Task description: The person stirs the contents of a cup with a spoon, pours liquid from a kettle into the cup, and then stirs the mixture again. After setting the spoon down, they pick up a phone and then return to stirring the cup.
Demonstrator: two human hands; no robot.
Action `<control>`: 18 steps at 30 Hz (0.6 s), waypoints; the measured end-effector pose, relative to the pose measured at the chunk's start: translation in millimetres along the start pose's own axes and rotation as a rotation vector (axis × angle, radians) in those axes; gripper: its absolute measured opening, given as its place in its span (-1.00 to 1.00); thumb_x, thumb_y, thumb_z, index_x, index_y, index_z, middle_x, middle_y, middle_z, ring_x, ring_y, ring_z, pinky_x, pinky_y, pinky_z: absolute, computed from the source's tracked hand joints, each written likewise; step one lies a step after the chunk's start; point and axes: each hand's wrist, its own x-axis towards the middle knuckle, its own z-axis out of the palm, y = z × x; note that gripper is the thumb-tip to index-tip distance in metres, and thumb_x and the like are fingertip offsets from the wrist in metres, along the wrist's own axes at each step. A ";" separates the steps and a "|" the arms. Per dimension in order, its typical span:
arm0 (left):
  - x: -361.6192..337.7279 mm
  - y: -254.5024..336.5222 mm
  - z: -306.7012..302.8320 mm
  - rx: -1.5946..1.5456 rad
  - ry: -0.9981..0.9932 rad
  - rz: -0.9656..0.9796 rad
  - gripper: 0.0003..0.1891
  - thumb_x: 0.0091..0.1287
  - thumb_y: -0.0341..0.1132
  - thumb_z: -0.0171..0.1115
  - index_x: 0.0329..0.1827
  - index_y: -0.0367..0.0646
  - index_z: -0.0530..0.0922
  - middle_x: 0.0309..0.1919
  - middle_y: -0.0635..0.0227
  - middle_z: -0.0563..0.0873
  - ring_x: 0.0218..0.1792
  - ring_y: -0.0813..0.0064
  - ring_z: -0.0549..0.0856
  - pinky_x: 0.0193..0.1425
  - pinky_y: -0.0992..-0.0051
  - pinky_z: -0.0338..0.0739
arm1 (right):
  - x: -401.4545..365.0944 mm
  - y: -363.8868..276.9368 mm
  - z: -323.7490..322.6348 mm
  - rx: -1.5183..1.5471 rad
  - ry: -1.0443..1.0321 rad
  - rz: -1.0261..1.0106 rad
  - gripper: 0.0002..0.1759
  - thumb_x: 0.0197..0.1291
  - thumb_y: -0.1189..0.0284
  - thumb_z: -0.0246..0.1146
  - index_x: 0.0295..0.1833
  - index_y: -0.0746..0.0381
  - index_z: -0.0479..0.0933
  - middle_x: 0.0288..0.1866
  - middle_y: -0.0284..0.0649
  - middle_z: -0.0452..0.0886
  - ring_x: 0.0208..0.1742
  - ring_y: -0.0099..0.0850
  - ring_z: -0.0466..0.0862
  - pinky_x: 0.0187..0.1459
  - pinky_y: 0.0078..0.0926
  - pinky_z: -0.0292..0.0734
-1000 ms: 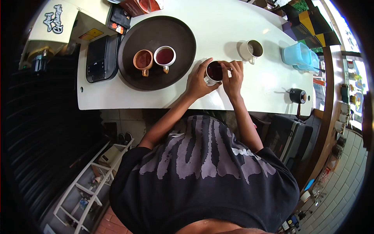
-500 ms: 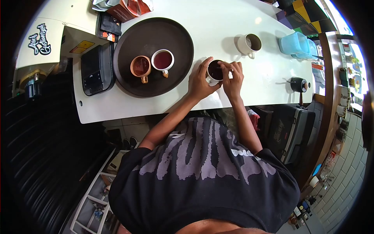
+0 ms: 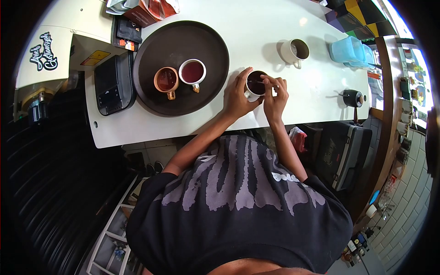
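Observation:
A white cup [image 3: 249, 95] of dark red-brown liquid stands on the counter between my hands. My left hand [image 3: 238, 97] is wrapped around its left side. Over the cup's right rim, my right hand [image 3: 275, 98] pinches a thin spoon [image 3: 269, 82], mostly hidden by the fingers, its lower end inside the cup. To the left, a round dark tray [image 3: 183, 41] carries a brown cup [image 3: 166, 79] and a white cup [image 3: 192, 72], both with reddish liquid. A cream mug [image 3: 294, 52] stands beyond my right hand.
A black scale-like device [image 3: 108, 85] sits left of the tray, with pouches [image 3: 128, 31] behind it. Light blue containers [image 3: 347, 49] and a small black pot [image 3: 352, 98] stand on the right of the white counter [image 3: 151, 133]. Boxes [image 3: 357, 17] are at the back right.
My right hand has shifted slightly at the cup's rim while pinching the spoon. The left hand keeps its hold on the cup. The whole view has moved a little.

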 end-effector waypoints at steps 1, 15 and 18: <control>-0.9 -0.4 -0.5 0.007 -0.010 -0.004 -0.01 0.01 -0.16 0.71 0.51 -0.23 0.35 0.34 -0.01 0.61 0.29 -0.02 0.67 0.33 0.12 0.61 | 3.3 -0.3 0.1 -0.036 0.021 -0.024 -0.89 0.40 0.51 0.34 -0.09 0.24 0.77 -0.31 -0.24 0.64 -0.20 -0.31 0.51 -0.11 -0.32 0.45; -1.4 -1.0 -0.6 0.015 -0.001 0.000 0.00 0.01 -0.15 0.69 0.52 -0.22 0.35 0.33 0.00 0.62 0.28 -0.01 0.68 0.31 0.14 0.63 | 0.9 3.1 -4.6 -0.099 -0.046 -0.125 -0.87 0.41 0.50 0.35 -0.06 0.24 0.79 -0.31 -0.25 0.69 -0.21 -0.35 0.54 -0.10 -0.38 0.47; -0.8 1.7 -1.5 0.022 0.023 0.022 -0.01 0.00 -0.17 0.70 0.52 -0.22 0.36 0.30 0.00 0.64 0.26 -0.01 0.69 0.29 0.15 0.64 | 6.9 3.4 -6.2 -0.135 0.018 -0.188 -0.87 0.35 0.56 0.36 -0.08 0.20 0.79 -0.33 -0.29 0.66 -0.21 -0.31 0.48 -0.10 -0.34 0.45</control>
